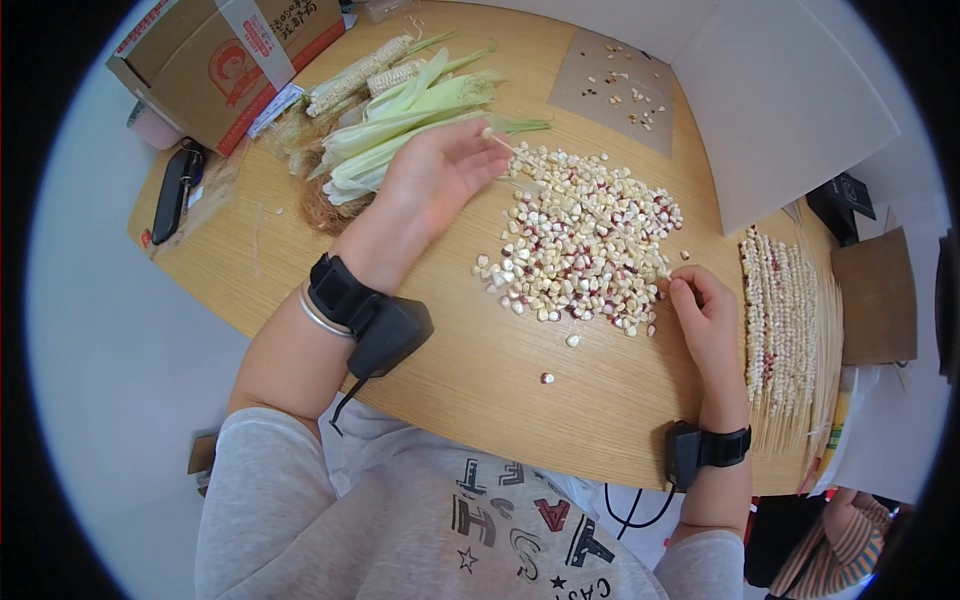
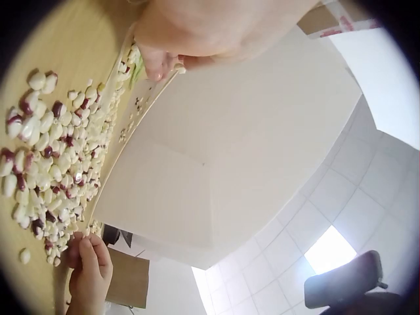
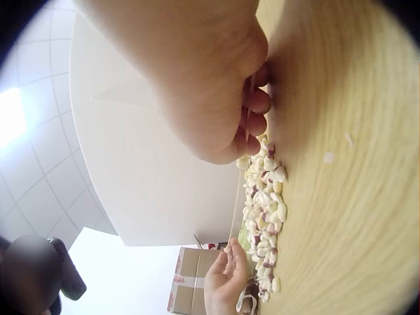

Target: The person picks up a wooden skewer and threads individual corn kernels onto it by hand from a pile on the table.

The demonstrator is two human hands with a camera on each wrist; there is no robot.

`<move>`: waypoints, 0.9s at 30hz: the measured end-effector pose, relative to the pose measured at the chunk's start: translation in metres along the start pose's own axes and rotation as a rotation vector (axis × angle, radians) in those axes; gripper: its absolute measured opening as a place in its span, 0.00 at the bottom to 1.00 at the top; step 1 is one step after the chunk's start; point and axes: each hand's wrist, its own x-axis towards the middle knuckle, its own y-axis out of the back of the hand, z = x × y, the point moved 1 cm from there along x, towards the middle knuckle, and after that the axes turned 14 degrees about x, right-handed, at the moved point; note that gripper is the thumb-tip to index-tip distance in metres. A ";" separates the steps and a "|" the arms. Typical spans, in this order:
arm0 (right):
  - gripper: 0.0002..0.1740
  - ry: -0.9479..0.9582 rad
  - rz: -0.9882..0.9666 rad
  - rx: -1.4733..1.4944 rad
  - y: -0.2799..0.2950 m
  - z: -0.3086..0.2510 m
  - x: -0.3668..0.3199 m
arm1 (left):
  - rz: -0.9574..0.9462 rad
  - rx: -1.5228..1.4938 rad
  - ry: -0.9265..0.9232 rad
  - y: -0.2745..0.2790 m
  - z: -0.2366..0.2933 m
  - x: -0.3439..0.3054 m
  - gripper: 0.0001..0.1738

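Left hand [image 1: 440, 185] pinches skewer [image 1: 512, 150] over kernel pile [image 1: 585, 235] on table. Right hand [image 1: 705, 310] pinches kernel [image 1: 674, 284] at pile's right edge. Judgement: steady skewer, pierce kernel centre, push slowly.

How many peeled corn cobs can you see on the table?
2: one cob beside the box, the other right of it; husks may hide more.

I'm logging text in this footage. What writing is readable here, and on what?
"CAS", apparently, on the grey shirt, cut off by the frame edge.
Other block letters on the shirt: upside down, no word readable.
Red print on the cardboard box and its tape: too small to read.
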 end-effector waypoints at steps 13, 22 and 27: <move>0.06 0.009 0.013 0.036 -0.001 -0.002 0.000 | 0.005 0.065 0.056 0.001 -0.004 0.001 0.11; 0.06 -0.016 -0.005 0.020 0.001 0.000 0.000 | -0.088 0.025 0.019 0.001 -0.003 0.002 0.10; 0.05 -0.012 -0.007 0.002 0.001 -0.001 0.000 | -0.093 0.089 -0.021 0.001 -0.003 0.002 0.10</move>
